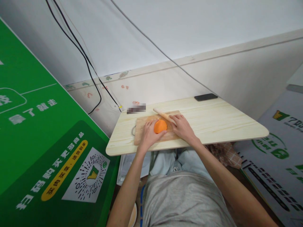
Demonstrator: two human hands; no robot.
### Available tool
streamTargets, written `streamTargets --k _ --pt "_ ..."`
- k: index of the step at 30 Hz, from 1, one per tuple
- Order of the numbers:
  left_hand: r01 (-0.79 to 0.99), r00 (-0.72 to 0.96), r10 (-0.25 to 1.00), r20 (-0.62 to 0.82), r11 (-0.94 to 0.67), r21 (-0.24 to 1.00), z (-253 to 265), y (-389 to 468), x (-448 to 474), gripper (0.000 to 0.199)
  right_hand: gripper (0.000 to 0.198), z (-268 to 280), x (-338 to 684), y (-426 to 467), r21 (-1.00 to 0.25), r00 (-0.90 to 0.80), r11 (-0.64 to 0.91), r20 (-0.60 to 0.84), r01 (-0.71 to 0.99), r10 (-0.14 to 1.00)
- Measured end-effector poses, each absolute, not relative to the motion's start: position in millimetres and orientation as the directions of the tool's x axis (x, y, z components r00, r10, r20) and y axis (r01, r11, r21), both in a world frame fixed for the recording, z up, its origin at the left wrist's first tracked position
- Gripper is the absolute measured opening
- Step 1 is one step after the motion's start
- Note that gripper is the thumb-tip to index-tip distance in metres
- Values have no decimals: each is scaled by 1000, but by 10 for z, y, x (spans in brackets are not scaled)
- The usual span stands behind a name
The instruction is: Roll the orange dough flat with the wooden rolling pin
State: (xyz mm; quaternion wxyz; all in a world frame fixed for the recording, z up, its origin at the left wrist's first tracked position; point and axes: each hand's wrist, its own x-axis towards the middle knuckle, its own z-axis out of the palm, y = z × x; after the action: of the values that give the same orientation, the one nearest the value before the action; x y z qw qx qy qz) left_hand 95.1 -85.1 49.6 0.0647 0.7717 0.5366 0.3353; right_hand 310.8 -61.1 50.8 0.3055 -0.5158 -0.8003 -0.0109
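A smooth orange lump (160, 126), perhaps dough or clay, rests on a wooden cutting board (139, 124). My left hand (148, 136) curves round its left and near sides, thumb and fingers against it. On the right, my right hand (183, 126) is closed over the near end of a light wooden rolling pin (162, 113), with its fingertips close to the lump. The far end of the pin points up and left across the board's back edge. My right fingers partly hide the pin.
The board lies on a pale wood-grain table (227, 123) against the wall. A black phone (205, 97) is at the table's back edge, and a blurred-out dark item (136, 108) at its back left. Cables (88, 60) hang along the wall. A green panel (47, 132) stands at left.
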Motion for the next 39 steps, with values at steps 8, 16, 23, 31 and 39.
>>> streamTargets --k 8,16,23,31,39 --pt "703 353 868 350 -492 513 554 -844 894 34 42 571 3086 -683 -313 -249 410 445 857 860" --pt "796 257 873 414 -434 421 596 -905 946 35 38 562 3081 -693 -318 -247 429 480 845 842" --pt "795 287 860 422 -460 397 553 -869 933 33 39 581 3086 -706 -308 -284 458 472 834 835" --pt "778 294 850 437 -479 407 525 -840 924 32 42 595 3077 -706 -287 -309 468 459 836 833" --pt "765 302 840 450 -495 411 460 -792 906 32 43 612 3085 -696 -271 -321 471 451 839 833"
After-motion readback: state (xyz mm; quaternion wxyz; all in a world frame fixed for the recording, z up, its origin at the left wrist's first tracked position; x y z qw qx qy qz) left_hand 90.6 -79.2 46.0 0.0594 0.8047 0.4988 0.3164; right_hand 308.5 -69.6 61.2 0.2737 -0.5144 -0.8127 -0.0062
